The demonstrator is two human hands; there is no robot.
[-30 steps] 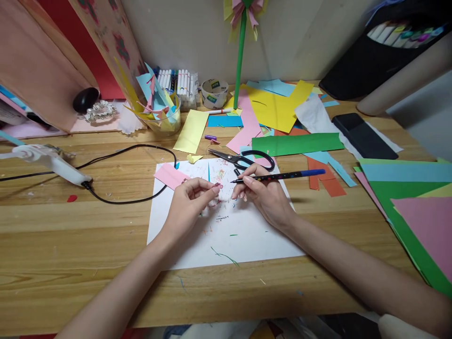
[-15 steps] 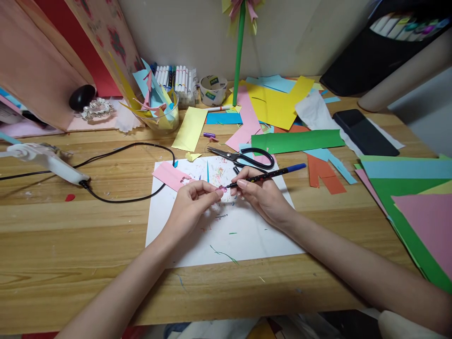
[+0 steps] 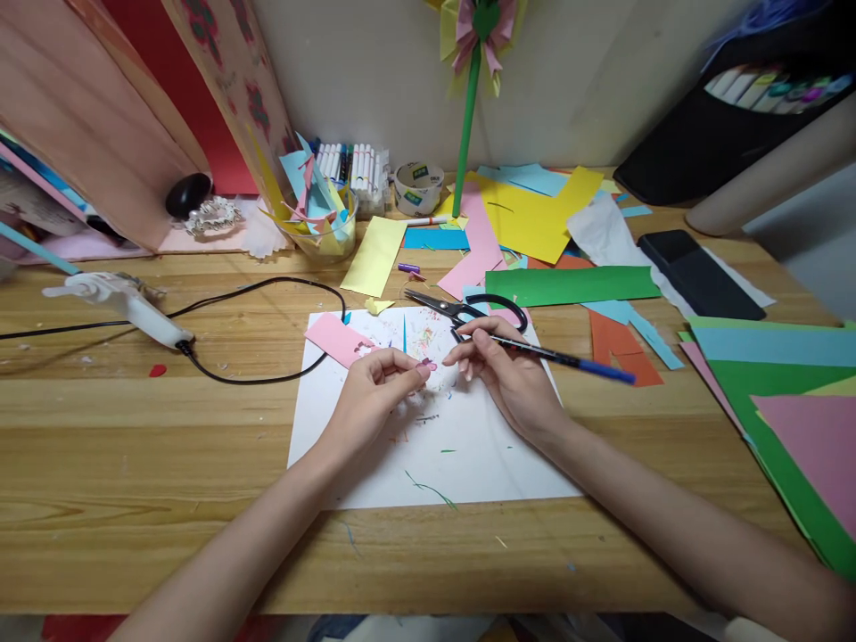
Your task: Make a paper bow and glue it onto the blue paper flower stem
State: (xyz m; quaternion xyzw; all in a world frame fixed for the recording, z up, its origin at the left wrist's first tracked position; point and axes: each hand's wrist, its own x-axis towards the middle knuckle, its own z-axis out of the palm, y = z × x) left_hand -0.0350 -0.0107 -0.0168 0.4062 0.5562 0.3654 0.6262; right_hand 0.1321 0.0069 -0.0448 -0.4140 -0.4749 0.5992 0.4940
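Between the thumb and finger of my left hand (image 3: 374,392) is a tiny pink and purple paper cutout (image 3: 426,364). My right hand (image 3: 512,374) holds a black marker pen (image 3: 555,355) with a blue end, which points out to the right. The fingers of both hands are a small gap apart, over a white sheet of paper (image 3: 468,473). A pink paper strip (image 3: 333,336) with cut-out holes lies partly under my left hand. Black-handled scissors (image 3: 455,308) rest just beyond my right hand.
A cup of paper scraps (image 3: 321,236), a tape roll (image 3: 418,189) and boxed markers (image 3: 366,168) stand at the back. A green-stemmed paper flower (image 3: 466,134) rises behind. Coloured sheets (image 3: 736,357) and a black phone (image 3: 699,274) lie right. A black cable (image 3: 234,382) loops left.
The pen's tip has come away from the paper cutout, and the pen has swung in my right hand so its blue end sits lower and farther right. The view has shifted slightly.
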